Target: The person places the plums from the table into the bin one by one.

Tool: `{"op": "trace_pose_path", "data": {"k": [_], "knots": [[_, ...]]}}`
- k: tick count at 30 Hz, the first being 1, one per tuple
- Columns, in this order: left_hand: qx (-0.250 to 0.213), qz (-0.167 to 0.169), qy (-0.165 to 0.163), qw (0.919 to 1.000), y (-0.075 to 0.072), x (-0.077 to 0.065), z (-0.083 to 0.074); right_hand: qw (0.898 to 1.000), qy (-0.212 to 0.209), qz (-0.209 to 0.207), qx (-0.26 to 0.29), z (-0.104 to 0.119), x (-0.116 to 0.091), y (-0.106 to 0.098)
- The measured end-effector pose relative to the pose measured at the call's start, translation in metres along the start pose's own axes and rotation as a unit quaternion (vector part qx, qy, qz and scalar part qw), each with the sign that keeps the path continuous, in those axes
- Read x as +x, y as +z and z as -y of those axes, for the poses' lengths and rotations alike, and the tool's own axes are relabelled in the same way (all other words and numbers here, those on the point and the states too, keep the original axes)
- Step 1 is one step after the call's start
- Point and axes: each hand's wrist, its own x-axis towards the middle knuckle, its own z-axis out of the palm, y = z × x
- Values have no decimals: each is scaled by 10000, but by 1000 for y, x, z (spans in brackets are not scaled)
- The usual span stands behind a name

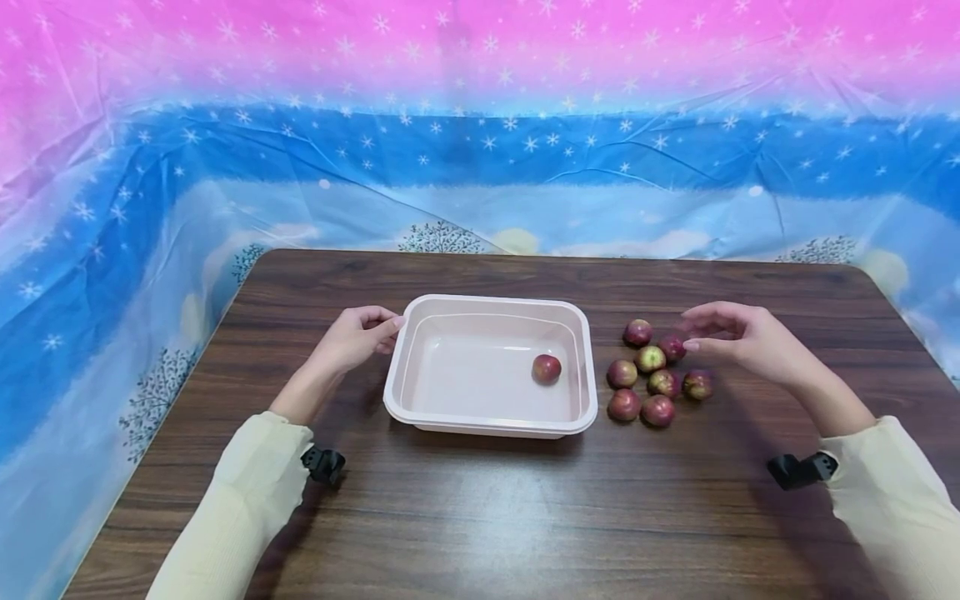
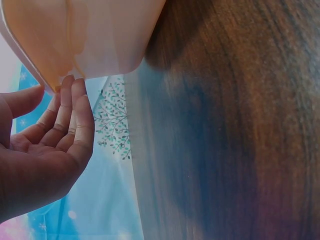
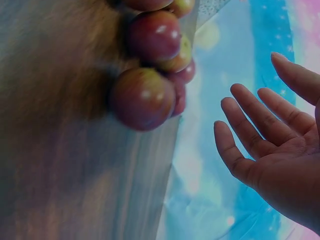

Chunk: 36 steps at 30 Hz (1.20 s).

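A pale pink plastic basin (image 1: 480, 429) stands upright on the table, with one reddish plum (image 1: 547, 369) inside towards its right end. At the basin's left rim, my left hand (image 1: 356, 340) pinches the edge, thumb on top and fingers beneath; the left wrist view shows the fingertips (image 2: 79, 86) against the outer wall. To the right of the basin lies a loose group of several red and yellow-green plums (image 1: 650, 359). Just over the far right of this group hovers my right hand (image 1: 742, 337). Its fingers are spread and relaxed in the right wrist view, holding nothing.
The dark wood-grain table (image 1: 480, 517) has rounded far corners. Behind it and on the left hangs a pink and blue snowflake cloth (image 1: 480, 150). A black wrist camera (image 1: 324, 465) sits on the left sleeve, another black wrist camera (image 1: 802, 471) on the right.
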Motion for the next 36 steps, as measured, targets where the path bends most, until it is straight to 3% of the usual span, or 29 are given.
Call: {"op": "trace_pose_path", "data": {"k": [3, 11, 23, 29, 36], "knots": [[6, 0, -27, 10000, 0, 0, 0, 9999, 110, -62, -32, -5, -4, 0], [-11, 2, 32, 10000, 0, 0, 0, 9998, -77, 162, -119, -25, -12, 2], [-59, 4, 37, 10000, 1, 1, 0, 9994, -49, 233, 263, -46, -23, 13], [-44, -3, 31, 10000, 1, 0, 0, 9997, 152, 208, 23, -52, -26, 15], [-26, 26, 47, 10000, 0, 0, 0, 9991, 311, 257, 122, -54, -28, 17]]}}
